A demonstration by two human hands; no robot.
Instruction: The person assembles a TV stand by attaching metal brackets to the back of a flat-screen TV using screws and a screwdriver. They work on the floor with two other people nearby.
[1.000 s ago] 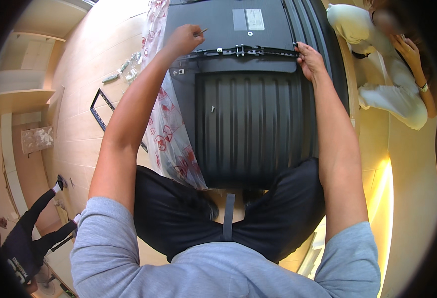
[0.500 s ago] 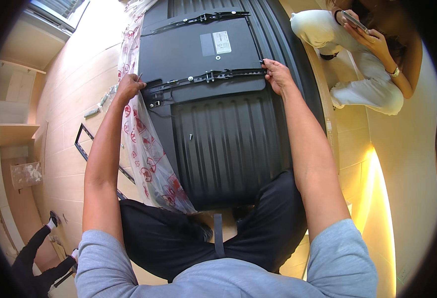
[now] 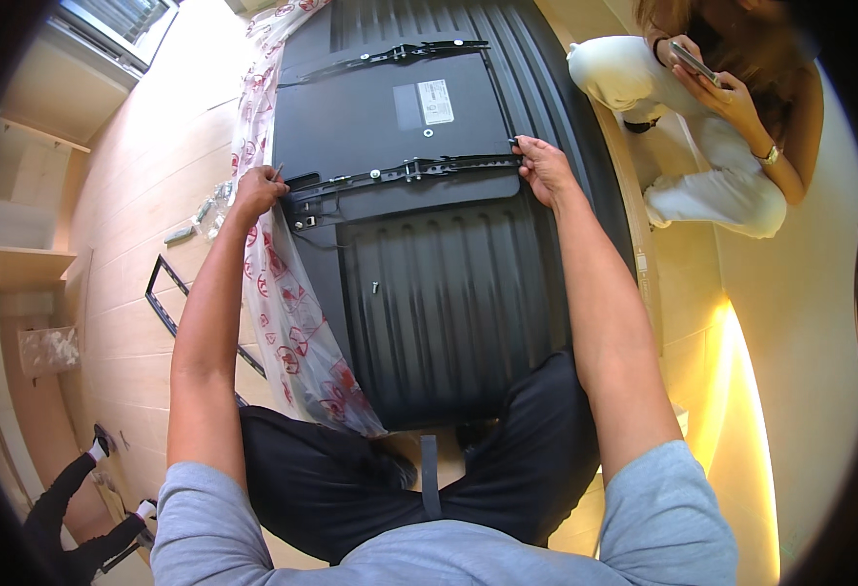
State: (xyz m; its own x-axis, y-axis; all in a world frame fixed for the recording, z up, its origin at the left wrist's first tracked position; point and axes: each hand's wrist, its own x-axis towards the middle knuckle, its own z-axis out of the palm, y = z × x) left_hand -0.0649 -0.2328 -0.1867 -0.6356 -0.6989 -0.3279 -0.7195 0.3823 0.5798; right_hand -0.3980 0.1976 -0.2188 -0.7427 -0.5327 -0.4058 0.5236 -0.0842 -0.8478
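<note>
A large black flat-screen TV (image 3: 468, 283) lies with its ribbed back up in front of me. Across it runs a black metal mounting bracket arm (image 3: 351, 182), and a second bracket arm (image 3: 380, 60) sits farther away. Fingers closed, my right hand (image 3: 546, 171) pinches at the near bracket's right end. My left hand (image 3: 256, 193) is closed beside its left end, a small thin tip showing at the fingers; I cannot make out what it is. A loose screw (image 3: 375, 288) rests on the ribbed back, nearer me.
Clear plastic wrap with red marks (image 3: 292, 337) trails along the TV's left side. On the floor at left lie a black metal frame (image 3: 163, 293) and small bagged parts (image 3: 216, 210). A seated person with a phone (image 3: 694, 63) is at right. Another person's legs (image 3: 68, 498) show lower left.
The view has tipped slightly, so the TV and both brackets sit lower in the picture. My hands keep their places at the near bracket's ends, both still closed.
</note>
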